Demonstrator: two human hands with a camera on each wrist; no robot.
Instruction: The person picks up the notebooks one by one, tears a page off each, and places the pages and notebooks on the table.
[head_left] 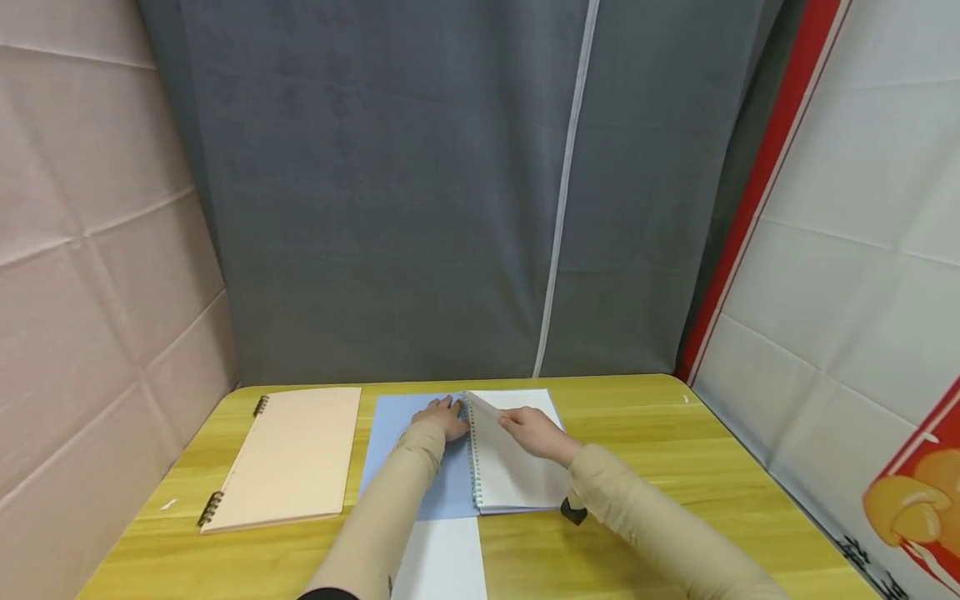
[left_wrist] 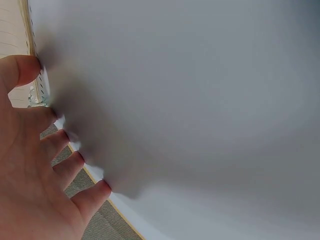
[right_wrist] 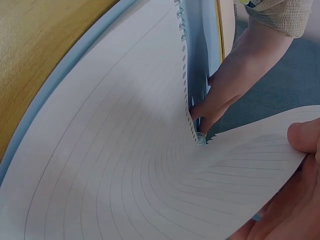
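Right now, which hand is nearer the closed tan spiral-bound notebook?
Left. The left hand presses the blue cover beside the closed tan spiral-bound notebook; the right hand is farther right.

Head cam: high, looks forward-down over table [head_left: 637,417], wide, far. Left wrist cam: pressed close behind left hand [left_wrist: 35,165], faces blue cover [left_wrist: 200,100]. Right wrist cam: close, low, faces along lined page [right_wrist: 125,165] toward spiral binding [right_wrist: 187,80]. All three share open notebook [head_left: 510,467].
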